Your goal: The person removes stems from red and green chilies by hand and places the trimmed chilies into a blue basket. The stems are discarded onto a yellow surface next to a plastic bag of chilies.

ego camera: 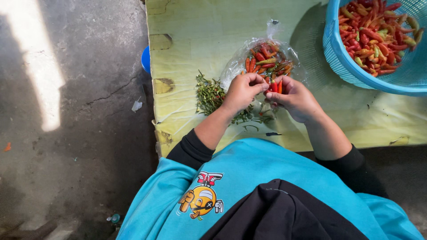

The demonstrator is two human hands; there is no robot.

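Right now my left hand (241,91) and right hand (291,97) meet at frame centre, both pinched shut on a small bunch of red chilies (275,85), fingers curled, thumbs touching the pods; which fingers hold the stems I can't tell. Risk one: grip is fingertip-only, so a pod could slip and roll off the near edge of the yellow-green table (195,26) onto the concrete floor (75,133) at left. Just left of my left hand sits the green stem pile (209,95), loose, close to the edge, easy to brush off with my wrist. Just beyond my hands, the clear plastic bag (267,55) of chilies lies open and flat; a nudge could spill it. Upper right, the blue basket (338,53) overhangs the frame, full, could tip if bumped.
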